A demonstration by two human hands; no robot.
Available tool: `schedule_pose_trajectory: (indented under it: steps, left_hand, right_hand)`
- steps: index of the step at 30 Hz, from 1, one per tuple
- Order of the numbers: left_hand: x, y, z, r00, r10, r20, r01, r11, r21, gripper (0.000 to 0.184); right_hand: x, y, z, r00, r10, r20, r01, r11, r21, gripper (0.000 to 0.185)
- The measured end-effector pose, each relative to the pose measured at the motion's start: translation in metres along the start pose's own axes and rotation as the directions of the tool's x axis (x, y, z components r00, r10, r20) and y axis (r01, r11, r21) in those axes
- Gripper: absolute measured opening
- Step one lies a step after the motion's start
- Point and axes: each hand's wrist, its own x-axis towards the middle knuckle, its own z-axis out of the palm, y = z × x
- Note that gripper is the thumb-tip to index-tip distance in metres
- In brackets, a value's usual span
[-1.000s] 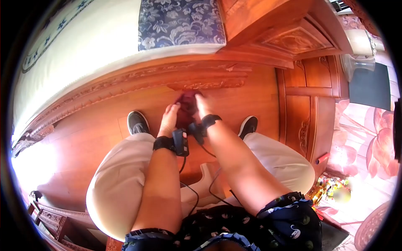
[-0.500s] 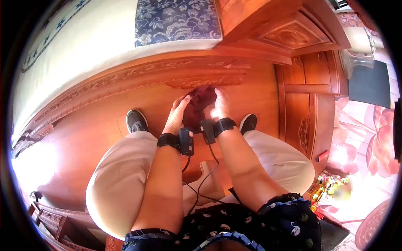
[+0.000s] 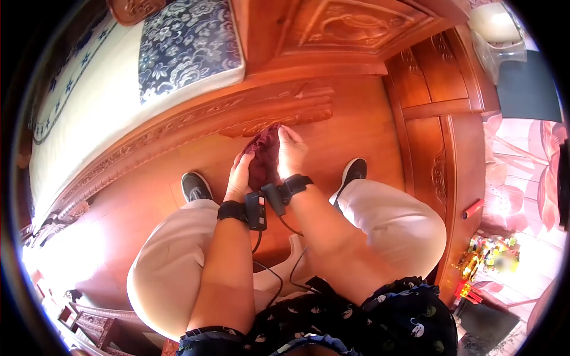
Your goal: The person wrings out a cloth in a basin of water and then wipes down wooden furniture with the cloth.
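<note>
Between my two hands is a dark red piece of cloth point(image 3: 264, 160), bunched up, with a gathered or ribbed edge along its top left. What garment it is, if any, I cannot tell. My left hand point(image 3: 239, 176) grips its left side, thumb on the near face and fingers mostly hidden behind. On the right, my right hand point(image 3: 292, 152) pinches the cloth at its upper right edge with fingers curled. Both wrists carry black straps with small black boxes, and cables run from these toward my body.
Beyond my hands stands a carved wooden bed frame point(image 3: 178, 121) with a white and blue cover point(image 3: 190, 47). Wooden drawers point(image 3: 442, 142) rise at the right. My shoes point(image 3: 196, 186) rest on the wooden floor point(image 3: 362, 133) to either side of the cloth.
My right hand has curled in from a spread grip to a pinch on the cloth's upper edge. The ribbed edge now shows more clearly. The view has turned slightly.
</note>
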Motion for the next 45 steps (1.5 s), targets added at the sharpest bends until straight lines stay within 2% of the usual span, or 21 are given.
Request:
schedule_pose_trajectory:
  steps: [2, 5, 8, 12, 14, 15, 17, 19, 21, 23, 26, 27, 31, 33, 34, 38, 39, 40, 41, 43, 45]
  left_hand:
    - [0.003, 0.002, 0.002, 1.0, -0.013, 0.007, 0.013, 1.0, 0.009, 0.041]
    - [0.021, -0.008, -0.013, 0.993, -0.102, 0.059, 0.104, 0.994, -0.035, 0.039]
    - [0.025, -0.012, -0.018, 0.992, -0.112, 0.063, 0.119, 0.986, -0.119, 0.038]
    - [0.005, 0.002, 0.0, 0.989, -0.127, 0.079, 0.129, 0.991, -0.026, 0.04]
    - [0.004, 0.003, 0.003, 0.986, -0.135, 0.099, 0.138, 0.99, -0.017, 0.041]
    - [0.001, 0.005, 0.008, 0.982, -0.145, 0.123, 0.149, 0.989, -0.021, 0.042]
    - [-0.005, 0.01, 0.016, 0.986, -0.137, 0.091, 0.136, 0.99, 0.025, 0.043]
    - [-0.005, 0.009, 0.017, 0.989, -0.138, 0.056, 0.133, 0.988, 0.076, 0.044]
    - [0.002, 0.007, 0.013, 0.973, -0.129, 0.191, 0.124, 0.992, 0.038, 0.044]
    - [0.0, 0.008, 0.012, 0.983, -0.144, 0.118, 0.138, 0.989, 0.058, 0.044]
    - [-0.007, 0.012, 0.027, 0.984, -0.148, 0.099, 0.145, 0.989, 0.039, 0.042]
    - [-0.01, 0.014, 0.029, 0.979, -0.161, 0.126, 0.16, 0.987, 0.021, 0.041]
    - [0.005, 0.006, 0.008, 0.987, -0.138, 0.076, 0.134, 0.989, 0.061, 0.041]
    - [0.007, 0.005, 0.007, 0.996, -0.085, 0.037, 0.084, 0.996, 0.022, 0.042]
    - [0.006, 0.008, 0.008, 0.991, -0.129, 0.042, 0.127, 0.991, 0.042, 0.042]
    - [-0.01, 0.015, 0.024, 0.991, -0.131, -0.04, 0.134, 0.985, 0.106, 0.042]
    - [-0.011, 0.019, 0.024, 0.987, -0.158, 0.03, 0.156, 0.985, 0.08, 0.042]
    - [-0.011, 0.022, 0.025, 0.978, -0.183, 0.102, 0.178, 0.982, 0.058, 0.041]
    - [-0.01, 0.021, 0.024, 0.977, -0.182, 0.107, 0.176, 0.982, 0.061, 0.041]
    - [-0.005, 0.02, 0.022, 0.985, -0.116, 0.125, 0.109, 0.992, 0.062, 0.041]
    - [-0.006, 0.019, 0.025, 0.985, -0.112, 0.129, 0.098, 0.989, 0.106, 0.043]
  right_hand:
    - [0.0, -0.001, 0.006, 0.999, -0.036, -0.029, 0.037, 0.999, 0.033, 0.017]
    - [0.013, 0.028, 0.006, 0.979, -0.205, 0.004, 0.204, 0.97, -0.135, 0.011]
    - [0.015, 0.028, 0.008, 0.985, -0.165, 0.046, 0.17, 0.97, -0.175, 0.013]
    - [0.008, 0.017, 0.011, 1.0, -0.008, -0.018, 0.006, 0.994, -0.105, 0.013]
    - [0.011, 0.021, 0.008, 0.998, -0.004, -0.069, 0.011, 0.995, 0.102, 0.012]
    - [0.011, 0.017, 0.006, 0.997, 0.011, -0.083, -0.001, 0.993, 0.116, 0.012]
    - [0.013, 0.011, 0.006, 0.996, -0.082, -0.026, 0.08, 0.995, -0.051, 0.011]
    - [0.014, 0.012, 0.006, 0.997, -0.051, -0.049, 0.051, 0.999, -0.018, 0.013]
    - [0.021, 0.02, 0.009, 0.981, -0.178, -0.07, 0.149, 0.941, -0.303, 0.014]
    - [0.021, 0.023, 0.012, 0.98, -0.169, -0.109, 0.144, 0.968, -0.207, 0.014]
    - [0.018, 0.026, 0.01, 0.963, 0.242, -0.119, -0.212, 0.953, 0.218, 0.014]
    - [0.018, 0.026, 0.01, 0.961, 0.247, -0.122, -0.215, 0.95, 0.228, 0.014]
    - [0.015, 0.029, 0.01, 0.977, 0.145, -0.158, -0.106, 0.967, 0.233, 0.012]
    - [0.02, 0.03, 0.01, 0.995, -0.062, -0.079, 0.064, 0.998, 0.021, 0.011]
    - [0.024, 0.033, 0.01, 0.945, -0.302, -0.125, 0.28, 0.945, -0.17, 0.01]
    - [0.026, 0.032, 0.006, 0.931, -0.355, -0.08, 0.327, 0.912, -0.249, 0.01]
    - [0.025, 0.025, 0.005, 0.995, -0.06, -0.075, 0.056, 0.997, -0.052, 0.011]
    - [0.024, 0.017, 0.003, 0.972, 0.234, -0.011, -0.231, 0.963, 0.138, 0.011]
    - [0.024, 0.016, 0.002, 0.973, 0.23, -0.013, -0.226, 0.964, 0.141, 0.011]
    - [0.024, 0.016, -0.003, 0.914, 0.402, -0.045, -0.376, 0.886, 0.272, 0.01]
    - [0.023, 0.012, -0.004, 0.932, 0.358, -0.048, -0.33, 0.898, 0.291, 0.012]
